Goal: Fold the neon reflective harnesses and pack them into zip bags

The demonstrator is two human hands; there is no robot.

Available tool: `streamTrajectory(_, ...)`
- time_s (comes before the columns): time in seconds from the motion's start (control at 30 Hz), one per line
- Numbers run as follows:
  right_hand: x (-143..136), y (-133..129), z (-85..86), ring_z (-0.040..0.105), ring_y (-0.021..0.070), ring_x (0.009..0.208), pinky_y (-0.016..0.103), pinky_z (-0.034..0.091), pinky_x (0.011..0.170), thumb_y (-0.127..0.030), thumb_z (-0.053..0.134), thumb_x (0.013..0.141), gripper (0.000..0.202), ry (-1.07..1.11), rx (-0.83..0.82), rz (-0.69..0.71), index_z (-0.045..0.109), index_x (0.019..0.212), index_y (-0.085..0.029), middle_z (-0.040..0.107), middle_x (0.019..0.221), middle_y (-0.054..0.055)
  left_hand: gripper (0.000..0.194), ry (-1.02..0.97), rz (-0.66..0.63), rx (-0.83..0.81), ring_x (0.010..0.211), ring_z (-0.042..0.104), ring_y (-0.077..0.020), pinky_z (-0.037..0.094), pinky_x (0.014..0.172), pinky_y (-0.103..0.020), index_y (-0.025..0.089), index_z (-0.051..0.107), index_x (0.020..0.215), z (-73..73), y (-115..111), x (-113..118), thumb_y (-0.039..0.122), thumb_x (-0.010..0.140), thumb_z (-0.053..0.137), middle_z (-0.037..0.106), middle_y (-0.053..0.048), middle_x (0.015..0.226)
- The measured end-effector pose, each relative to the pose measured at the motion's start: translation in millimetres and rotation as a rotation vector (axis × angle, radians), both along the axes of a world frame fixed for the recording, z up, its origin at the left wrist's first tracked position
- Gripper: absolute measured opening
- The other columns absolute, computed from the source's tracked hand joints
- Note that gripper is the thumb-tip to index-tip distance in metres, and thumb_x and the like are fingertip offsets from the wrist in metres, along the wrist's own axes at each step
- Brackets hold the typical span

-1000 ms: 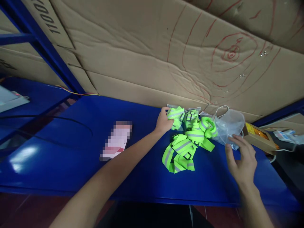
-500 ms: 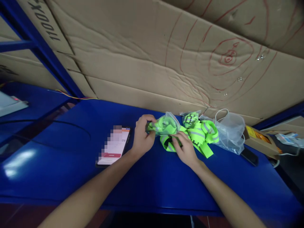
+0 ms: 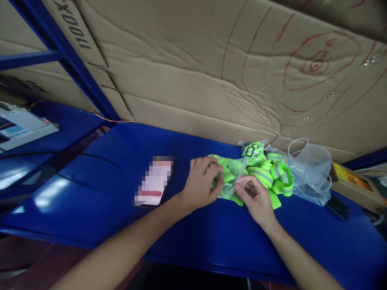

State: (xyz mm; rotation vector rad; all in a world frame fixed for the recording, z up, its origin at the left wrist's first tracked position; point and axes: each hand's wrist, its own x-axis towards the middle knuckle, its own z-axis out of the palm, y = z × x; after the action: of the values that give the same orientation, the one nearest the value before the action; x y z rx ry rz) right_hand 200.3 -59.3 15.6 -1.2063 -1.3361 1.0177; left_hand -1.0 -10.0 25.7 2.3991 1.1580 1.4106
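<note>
The person's bare left arm (image 3: 130, 245) slants in from the lower left to the left hand (image 3: 199, 183), its back towards the camera and fingers curled, its grip partly hidden. The bare right arm (image 3: 302, 264) rises from the lower right; the right hand (image 3: 258, 201), fingers bent, pinches with its thumb extended leftward, near the left hand.

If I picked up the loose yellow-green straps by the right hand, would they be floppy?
Probably floppy: the yellow-green straps by the right hand bend into loops and folds. They're likely light, since they look thin and flat, like ribbon. Pushed, they might slide in a clump, because their loops lie heaped together.
</note>
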Motion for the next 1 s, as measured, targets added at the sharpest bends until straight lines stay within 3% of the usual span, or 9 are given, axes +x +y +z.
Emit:
streamTrajectory(0.03,-2.5,-0.8,0.7,0.056,0.0121,0.070,0.023,0.046,0.065,-0.039,0.081,0.087,0.023,0.065,-0.045,0.010,0.065,0.089,-0.022,0.060,0.076,-0.002,0.006,0.059,-0.064,0.018,0.093,0.062,-0.0242,0.044,0.082,-0.041,0.021,0.059,0.093,0.7,-4.0,3.2,0.025,0.089,0.060,0.067,-0.007,0.099)
streamTrajectory(0.1,-6.6,-1.2,0.8,0.054,0.0114,0.068,0.022,0.045,0.062,-0.042,0.082,0.085,0.028,0.183,-0.136,0.036,0.062,0.084,-0.021,0.059,0.075,-0.003,0.020,0.139,-0.153,0.004,0.084,0.062,-0.0228,0.046,0.076,-0.038,0.021,0.057,0.088,1.6,-9.9,8.9,0.040,0.090,0.064,0.066,-0.005,0.089)
streamTrajectory(0.2,-9.3,0.7,-1.3,0.054,0.0121,0.065,0.023,0.047,0.060,-0.051,0.070,0.093,0.032,0.267,-0.218,0.049,0.063,0.085,-0.021,0.059,0.073,-0.002,0.033,0.257,-0.129,-0.025,0.081,0.064,-0.0241,0.047,0.074,-0.039,0.020,0.056,0.086,2.0,-12.1,12.6,0.052,0.089,0.066,0.066,-0.006,0.087)
streamTrajectory(0.27,-9.3,2.4,-3.2,0.056,0.0128,0.063,0.025,0.049,0.059,-0.055,0.064,0.096,0.037,0.275,-0.245,0.060,0.064,0.083,-0.020,0.060,0.072,0.000,0.028,0.297,-0.111,-0.046,0.078,0.064,-0.0233,0.047,0.073,-0.039,0.021,0.055,0.084,2.1,-11.0,12.1,0.047,0.091,0.063,0.066,-0.005,0.085)
streamTrajectory(0.4,-8.7,3.7,-5.9,0.058,0.0124,0.059,0.025,0.052,0.056,-0.052,0.072,0.092,0.037,0.255,-0.284,0.088,0.065,0.078,-0.019,0.061,0.066,-0.001,0.018,0.317,-0.138,-0.092,0.074,0.063,-0.0216,0.044,0.071,-0.038,0.021,0.053,0.082,2.2,-9.9,9.6,0.035,0.091,0.059,0.066,-0.003,0.081)
streamTrajectory(0.67,-10.4,6.0,-2.7,0.060,0.0117,0.053,0.024,0.055,0.049,-0.051,0.080,0.085,0.036,0.228,-0.317,0.108,0.064,0.085,-0.019,0.064,0.065,-0.002,0.018,0.323,-0.191,-0.167,0.076,0.062,-0.0207,0.043,0.073,-0.036,0.021,0.055,0.084,2.2,-8.5,7.2,0.036,0.094,0.057,0.065,-0.003,0.084)
streamTrajectory(0.87,-8.8,6.1,-1.7,0.062,0.0123,0.054,0.025,0.055,0.051,-0.052,0.075,0.089,0.035,0.220,-0.284,0.142,0.061,0.087,-0.020,0.066,0.068,-0.001,0.015,0.237,-0.319,-0.234,0.086,0.064,-0.0197,0.044,0.076,-0.034,0.023,0.066,0.101,5.6,-2.4,0.5,0.034,0.098,0.055,0.065,-0.004,0.093)
streamTrajectory(1.0,-9.6,3.5,-3.8,0.065,0.0140,0.061,0.025,0.055,0.050,-0.053,0.068,0.094,0.033,0.219,-0.251,0.146,0.058,0.086,-0.022,0.064,0.073,-0.002,0.013,0.159,-0.300,-0.259,0.089,0.064,-0.0201,0.044,0.079,-0.034,0.021,0.064,0.095,5.6,-2.5,0.1,0.034,0.096,0.061,0.066,-0.005,0.096)
